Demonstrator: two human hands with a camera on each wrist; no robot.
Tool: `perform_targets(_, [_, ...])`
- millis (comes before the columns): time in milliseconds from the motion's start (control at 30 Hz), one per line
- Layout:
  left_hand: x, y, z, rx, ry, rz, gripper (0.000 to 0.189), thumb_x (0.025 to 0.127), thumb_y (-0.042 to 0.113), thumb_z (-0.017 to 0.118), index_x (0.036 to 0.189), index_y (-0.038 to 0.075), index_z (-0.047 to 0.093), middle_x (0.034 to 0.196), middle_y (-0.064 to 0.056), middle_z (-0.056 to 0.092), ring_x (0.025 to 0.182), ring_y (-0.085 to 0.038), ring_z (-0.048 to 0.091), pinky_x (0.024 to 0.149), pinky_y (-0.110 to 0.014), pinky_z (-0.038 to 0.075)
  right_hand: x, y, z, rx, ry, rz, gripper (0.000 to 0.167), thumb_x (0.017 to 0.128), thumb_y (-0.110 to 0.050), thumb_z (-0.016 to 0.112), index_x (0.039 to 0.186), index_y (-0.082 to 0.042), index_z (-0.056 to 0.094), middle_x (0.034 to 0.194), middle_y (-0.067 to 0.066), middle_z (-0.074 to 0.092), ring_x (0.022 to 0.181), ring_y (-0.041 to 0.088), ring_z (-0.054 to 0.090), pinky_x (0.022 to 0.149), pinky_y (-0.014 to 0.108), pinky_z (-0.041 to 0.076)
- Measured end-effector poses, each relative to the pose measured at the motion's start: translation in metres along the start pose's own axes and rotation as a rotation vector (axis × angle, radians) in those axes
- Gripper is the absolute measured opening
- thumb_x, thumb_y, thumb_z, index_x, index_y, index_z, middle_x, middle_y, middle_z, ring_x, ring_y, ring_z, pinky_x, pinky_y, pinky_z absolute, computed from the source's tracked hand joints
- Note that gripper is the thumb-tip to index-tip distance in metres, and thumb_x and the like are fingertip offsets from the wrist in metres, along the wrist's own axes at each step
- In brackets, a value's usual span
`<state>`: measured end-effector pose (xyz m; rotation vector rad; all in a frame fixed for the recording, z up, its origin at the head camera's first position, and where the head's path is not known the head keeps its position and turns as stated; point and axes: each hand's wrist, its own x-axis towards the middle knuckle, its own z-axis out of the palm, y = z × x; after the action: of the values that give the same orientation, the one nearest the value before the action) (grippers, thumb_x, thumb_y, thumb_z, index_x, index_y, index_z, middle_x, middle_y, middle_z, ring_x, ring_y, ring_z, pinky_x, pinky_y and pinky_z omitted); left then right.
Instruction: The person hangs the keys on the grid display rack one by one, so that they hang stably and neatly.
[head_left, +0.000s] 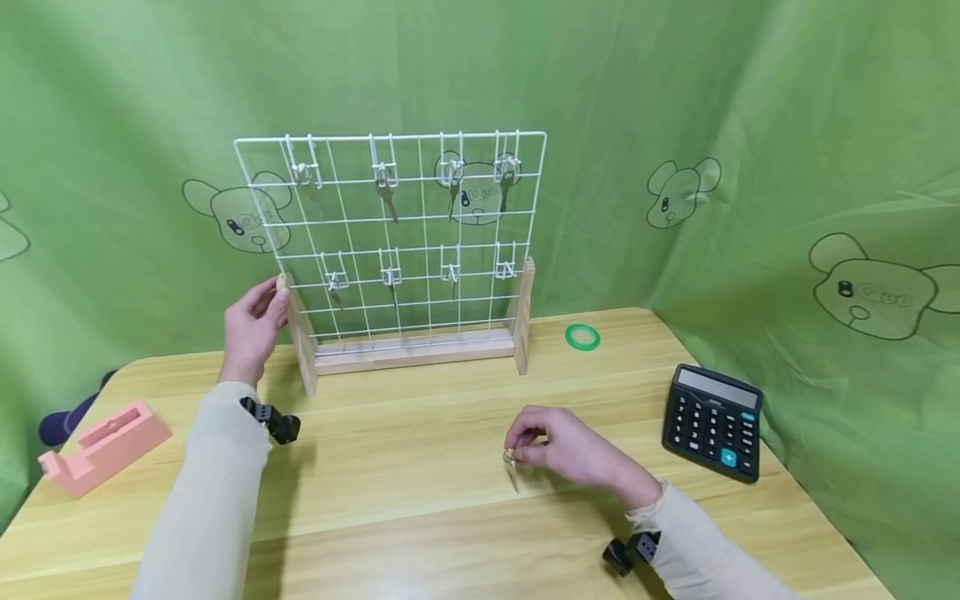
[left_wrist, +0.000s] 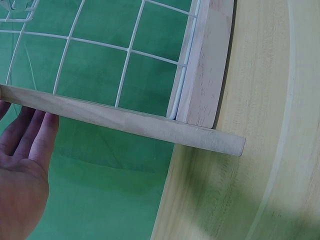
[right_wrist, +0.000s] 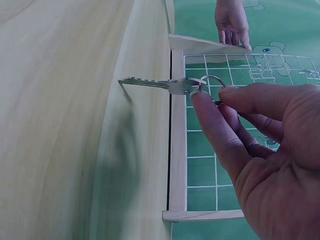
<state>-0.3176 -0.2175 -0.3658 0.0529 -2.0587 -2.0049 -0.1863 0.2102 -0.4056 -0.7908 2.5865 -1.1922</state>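
My right hand (head_left: 558,446) pinches a metal ring (right_wrist: 214,80) between thumb and fingertips, above the table. From that ring hangs a silver key (right_wrist: 155,84), its blade pointing down toward the tabletop. My left hand (head_left: 253,325) touches the outer side of the left wooden upright (left_wrist: 125,122) of a white wire grid rack (head_left: 420,218), with fingers mostly straight. On the rack, keys hang from several white hooks in two rows; one upper key (head_left: 385,198) and one lower key (head_left: 392,287) show clearly. What hangs on the lower right hook (head_left: 506,268) is hard to make out.
A pink tape dispenser (head_left: 108,450) lies at the table's left. Right of the rack is a green ring-shaped roll (head_left: 582,337), and a black calculator (head_left: 712,421) lies near the right edge. Green cloth (head_left: 600,83) with bear-head drawings hangs behind the table.
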Motion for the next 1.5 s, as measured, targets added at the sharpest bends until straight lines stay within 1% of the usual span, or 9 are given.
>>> perform_targets(167, [0.000, 0.001, 0.000, -0.014, 0.002, -0.003, 0.054, 0.096, 0.029, 0.063, 0.145, 0.010, 0.047, 0.148, -0.020, 0.042, 0.131, -0.031, 0.046, 0.094, -0.020, 0.049, 0.002, -0.001, -0.002, 0.012, -0.001, -0.001, 0.013, 0.087, -0.001, 0.071, 0.093, -0.013, 0.070, 0.091, -0.004, 0.063, 0.087, 0.014, 0.061, 0.081, 0.033, 0.056])
perform_targets(433, [0.001, -0.002, 0.000, -0.017, 0.006, 0.001, 0.053, 0.096, 0.029, 0.063, 0.144, 0.011, 0.048, 0.147, -0.019, 0.044, 0.130, -0.030, 0.047, 0.095, -0.022, 0.050, 0.005, -0.001, -0.006, 0.005, 0.015, 0.011, 0.015, 0.087, 0.001, 0.069, 0.093, -0.013, 0.070, 0.091, 0.000, 0.065, 0.086, 0.014, 0.060, 0.081, 0.033, 0.055])
perform_targets(500, [0.001, -0.003, 0.001, -0.003, 0.005, 0.011, 0.053, 0.096, 0.029, 0.063, 0.144, 0.011, 0.048, 0.147, -0.019, 0.045, 0.129, -0.030, 0.048, 0.094, -0.022, 0.051, 0.006, 0.000, -0.007, 0.005, 0.020, 0.003, 0.015, 0.087, 0.001, 0.068, 0.093, -0.012, 0.070, 0.091, 0.001, 0.065, 0.086, 0.015, 0.060, 0.080, 0.034, 0.056])
perform_targets(700, [0.001, -0.003, 0.000, -0.013, 0.004, 0.011, 0.053, 0.096, 0.029, 0.063, 0.144, 0.011, 0.048, 0.147, -0.019, 0.045, 0.129, -0.029, 0.048, 0.094, -0.021, 0.051, 0.011, 0.001, -0.009, -0.006, 0.062, -0.028, 0.013, 0.087, 0.002, 0.069, 0.094, -0.009, 0.071, 0.091, 0.002, 0.065, 0.087, 0.016, 0.060, 0.081, 0.034, 0.056])
perform_targets(833, [0.001, -0.002, 0.000, -0.001, 0.009, 0.005, 0.053, 0.096, 0.030, 0.063, 0.144, 0.012, 0.049, 0.147, -0.018, 0.045, 0.127, -0.029, 0.050, 0.092, -0.020, 0.052, 0.016, 0.001, -0.012, 0.014, 0.082, 0.005, 0.013, 0.087, 0.001, 0.068, 0.095, -0.009, 0.071, 0.091, 0.003, 0.065, 0.086, 0.017, 0.060, 0.081, 0.036, 0.055])
perform_targets(1000, [0.001, -0.001, 0.000, 0.018, 0.013, -0.006, 0.053, 0.096, 0.031, 0.063, 0.144, 0.014, 0.049, 0.147, -0.017, 0.045, 0.125, -0.029, 0.050, 0.093, -0.023, 0.052, 0.022, 0.002, -0.016, 0.063, 0.115, 0.059, 0.012, 0.088, 0.000, 0.068, 0.096, -0.008, 0.070, 0.089, 0.002, 0.064, 0.086, 0.020, 0.060, 0.080, 0.035, 0.055])
perform_targets(1167, [0.000, -0.001, 0.001, 0.021, 0.015, 0.000, 0.054, 0.096, 0.032, 0.063, 0.144, 0.013, 0.049, 0.147, -0.018, 0.044, 0.127, -0.031, 0.049, 0.093, -0.024, 0.052, 0.025, 0.001, -0.021, 0.083, 0.144, 0.050, 0.010, 0.088, -0.001, 0.068, 0.098, -0.004, 0.070, 0.091, 0.004, 0.064, 0.087, 0.021, 0.059, 0.079, 0.035, 0.054])
perform_targets(1300, [0.000, -0.001, 0.000, 0.025, 0.013, -0.004, 0.055, 0.096, 0.033, 0.063, 0.144, 0.013, 0.048, 0.148, -0.017, 0.044, 0.129, -0.032, 0.048, 0.093, -0.025, 0.052, 0.027, -0.003, -0.023, 0.106, 0.152, 0.059, 0.011, 0.088, 0.000, 0.068, 0.098, -0.003, 0.069, 0.092, 0.005, 0.064, 0.088, 0.022, 0.059, 0.078, 0.032, 0.054])
perform_targets(1500, [0.001, -0.001, 0.000, 0.035, 0.004, -0.010, 0.055, 0.096, 0.034, 0.062, 0.145, 0.015, 0.048, 0.149, -0.015, 0.043, 0.131, -0.032, 0.046, 0.096, -0.030, 0.051, 0.031, -0.003, -0.024, 0.080, 0.160, 0.076, 0.010, 0.087, -0.002, 0.070, 0.096, -0.006, 0.070, 0.090, 0.003, 0.064, 0.087, 0.021, 0.060, 0.079, 0.032, 0.055])
